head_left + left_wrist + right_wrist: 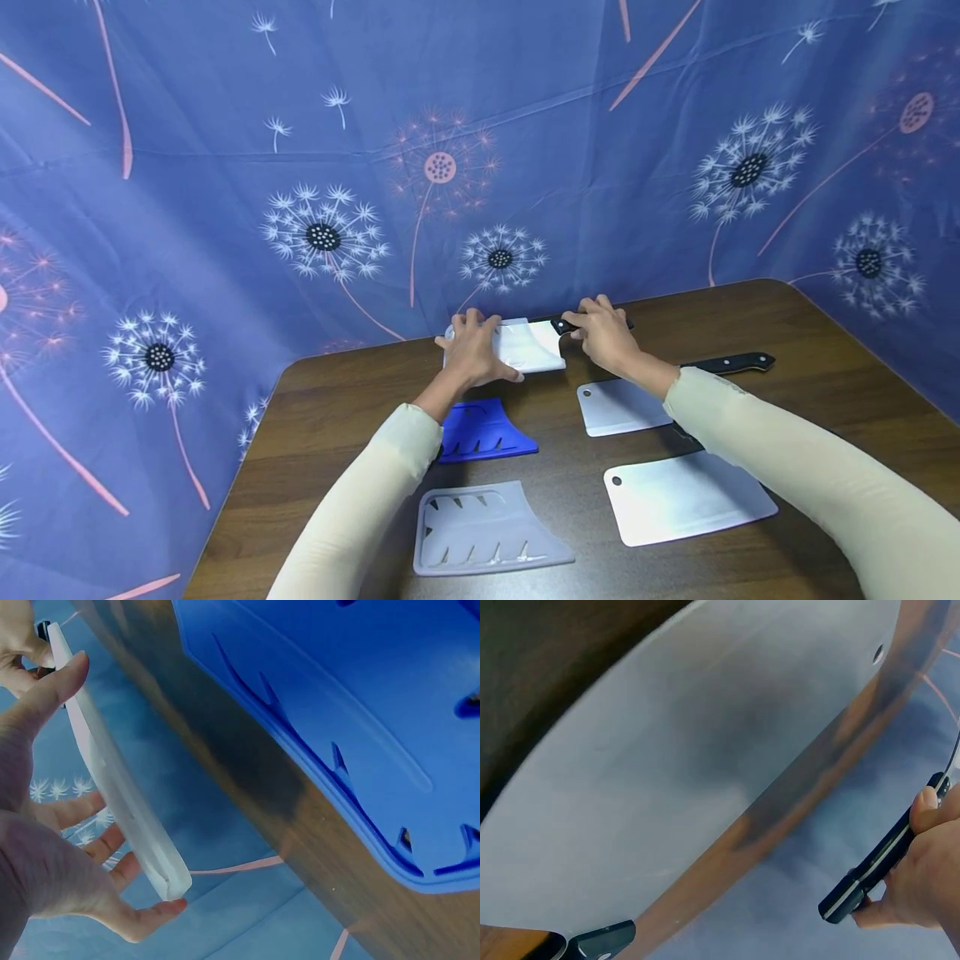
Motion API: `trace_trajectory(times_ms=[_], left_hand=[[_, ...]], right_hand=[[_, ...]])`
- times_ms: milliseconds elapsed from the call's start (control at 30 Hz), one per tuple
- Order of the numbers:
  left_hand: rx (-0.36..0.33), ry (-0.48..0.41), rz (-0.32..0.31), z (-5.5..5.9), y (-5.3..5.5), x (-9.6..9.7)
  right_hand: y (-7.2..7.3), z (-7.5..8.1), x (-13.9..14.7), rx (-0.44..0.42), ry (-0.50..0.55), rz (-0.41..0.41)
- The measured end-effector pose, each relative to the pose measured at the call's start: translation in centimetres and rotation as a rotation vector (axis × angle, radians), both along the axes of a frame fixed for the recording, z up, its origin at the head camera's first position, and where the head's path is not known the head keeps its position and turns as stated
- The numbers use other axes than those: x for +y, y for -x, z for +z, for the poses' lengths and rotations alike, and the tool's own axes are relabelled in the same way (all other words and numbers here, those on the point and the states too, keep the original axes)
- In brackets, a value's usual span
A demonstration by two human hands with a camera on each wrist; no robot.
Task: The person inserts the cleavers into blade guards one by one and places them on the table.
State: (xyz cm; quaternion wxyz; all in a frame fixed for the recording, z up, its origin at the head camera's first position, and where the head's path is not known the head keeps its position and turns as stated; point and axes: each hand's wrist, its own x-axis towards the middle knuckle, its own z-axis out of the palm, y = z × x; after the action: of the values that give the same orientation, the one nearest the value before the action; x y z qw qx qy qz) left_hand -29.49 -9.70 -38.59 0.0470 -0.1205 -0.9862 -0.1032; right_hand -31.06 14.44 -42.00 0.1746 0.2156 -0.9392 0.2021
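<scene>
At the back of the table, my left hand [474, 350] grips a white, partly see-through blade cover [528, 346] by its edges, thumb on the near side and fingers spread along the far side. My right hand [606, 337] holds the black handle [881, 859] of a cleaver whose blade lies largely inside that cover. In the left wrist view the cover [127, 787] stands edge-on, lifted in the hand. Closer to me lies a blue blade cover [480, 429], partly hidden by the left sleeve.
A clear greyish blade cover [487, 533] lies in front of the blue one. Two bare cleavers, a far one [626, 407] and a near one [686, 500], lie on the right under my right forearm. A blue patterned cloth [525, 192] hangs behind the wooden table [322, 433].
</scene>
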Motion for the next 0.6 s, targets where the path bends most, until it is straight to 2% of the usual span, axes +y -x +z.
trace_trajectory(times_ms=[267,600], left_hand=[[-0.085,-0.012,0.032,-0.8,1.2,0.0],[-0.11,-0.028,0.028,-1.9,2.1,0.2]], right_hand=[[1.4,-0.3,-0.2,-0.102,-0.022,-0.001],[2.1,-1.0,0.0,-0.13,-0.027,-0.019]])
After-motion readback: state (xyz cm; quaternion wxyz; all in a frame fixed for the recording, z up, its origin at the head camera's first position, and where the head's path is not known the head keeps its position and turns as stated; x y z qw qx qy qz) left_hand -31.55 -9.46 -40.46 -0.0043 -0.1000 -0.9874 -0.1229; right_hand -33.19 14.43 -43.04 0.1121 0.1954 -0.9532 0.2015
